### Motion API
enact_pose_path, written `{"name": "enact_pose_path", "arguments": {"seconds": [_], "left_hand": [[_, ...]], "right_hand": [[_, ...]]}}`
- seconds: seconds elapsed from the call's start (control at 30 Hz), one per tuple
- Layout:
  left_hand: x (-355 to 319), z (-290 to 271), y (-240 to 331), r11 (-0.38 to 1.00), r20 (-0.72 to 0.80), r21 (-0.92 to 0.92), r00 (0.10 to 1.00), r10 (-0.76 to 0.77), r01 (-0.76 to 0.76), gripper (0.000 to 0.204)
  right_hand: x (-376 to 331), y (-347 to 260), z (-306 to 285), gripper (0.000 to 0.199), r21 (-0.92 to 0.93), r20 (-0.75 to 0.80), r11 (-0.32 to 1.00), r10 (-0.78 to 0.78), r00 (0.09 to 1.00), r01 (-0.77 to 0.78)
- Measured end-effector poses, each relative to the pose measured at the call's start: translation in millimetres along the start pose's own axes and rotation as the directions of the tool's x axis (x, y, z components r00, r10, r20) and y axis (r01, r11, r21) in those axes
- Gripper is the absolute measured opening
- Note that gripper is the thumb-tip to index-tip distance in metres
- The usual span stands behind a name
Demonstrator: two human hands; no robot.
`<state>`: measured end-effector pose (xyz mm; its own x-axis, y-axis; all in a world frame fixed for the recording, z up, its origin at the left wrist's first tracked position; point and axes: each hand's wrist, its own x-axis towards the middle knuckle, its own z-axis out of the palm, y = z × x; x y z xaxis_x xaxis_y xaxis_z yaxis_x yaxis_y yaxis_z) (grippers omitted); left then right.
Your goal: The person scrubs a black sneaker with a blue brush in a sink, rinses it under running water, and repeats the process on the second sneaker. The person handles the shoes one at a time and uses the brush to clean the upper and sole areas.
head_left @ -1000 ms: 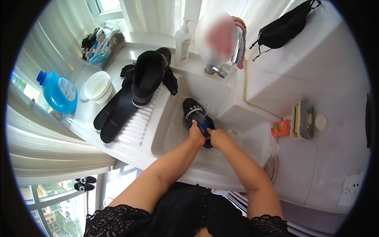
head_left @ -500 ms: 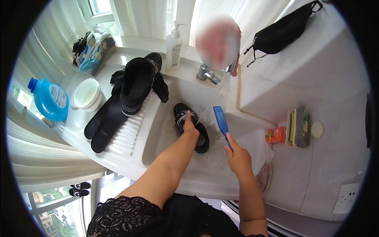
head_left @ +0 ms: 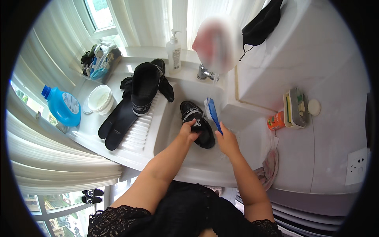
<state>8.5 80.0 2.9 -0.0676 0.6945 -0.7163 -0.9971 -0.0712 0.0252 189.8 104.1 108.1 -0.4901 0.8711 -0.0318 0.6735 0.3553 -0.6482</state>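
Observation:
A wet black shoe (head_left: 205, 137) with pale decoration lies tilted in the white sink (head_left: 165, 128). My left hand (head_left: 190, 131) grips its near-left side, thumb across the upper and the other fingers partly hidden. My right hand (head_left: 228, 143) is wrapped round the handle of a blue scrub brush (head_left: 213, 113), whose pale bristles face the shoe's right side. Whether the bristles touch the shoe I cannot tell. Behind the brush, water runs from the metal faucet (head_left: 205, 72).
On the ribbed drainboard at left lie another black shoe (head_left: 144, 85) and two black insoles (head_left: 118, 132). A white tub (head_left: 100, 98), blue detergent bottle (head_left: 64, 106), clear bin (head_left: 100, 61) and pump bottle (head_left: 173, 53) stand around them. An orange container (head_left: 275, 121) sits at right.
The brush has moved left, from over the basin to beside the shoe. My left hand has shifted from the laces area toward the shoe's near side, and the shoe has turned. The view has also shifted.

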Motion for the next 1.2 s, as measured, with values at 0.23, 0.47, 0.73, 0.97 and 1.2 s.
{"name": "enact_pose_path", "arguments": {"seconds": [0.23,0.47,0.73,0.97,1.2], "left_hand": [[-22,-21,-26,0.966,0.181,0.255,0.979,-0.096,0.048,0.034],[-42,-5,-19,0.993,0.33,0.105,0.941,-0.081,0.049,0.086],[-36,-6,-21,0.945,-0.031,0.318,0.997,-0.069,0.076,0.045],[49,-69,-45,0.857,-0.191,0.495,0.944,0.269,-0.144,0.043],[32,-65,-32,0.477,-0.121,0.872,0.896,0.428,-0.111,0.042]], "right_hand": [[29,-9,45,0.04,-0.157,-0.014,0.977,0.144,0.99,-0.144],[15,-8,47,0.039,0.317,0.247,0.862,0.326,0.912,-0.394],[-14,32,37,0.038,-0.071,-0.076,0.997,-0.018,0.997,0.013],[-23,38,16,0.038,-0.283,0.237,0.955,0.153,0.959,-0.083],[-3,52,59,0.037,-0.173,0.219,0.984,-0.009,0.976,0.048]]}}
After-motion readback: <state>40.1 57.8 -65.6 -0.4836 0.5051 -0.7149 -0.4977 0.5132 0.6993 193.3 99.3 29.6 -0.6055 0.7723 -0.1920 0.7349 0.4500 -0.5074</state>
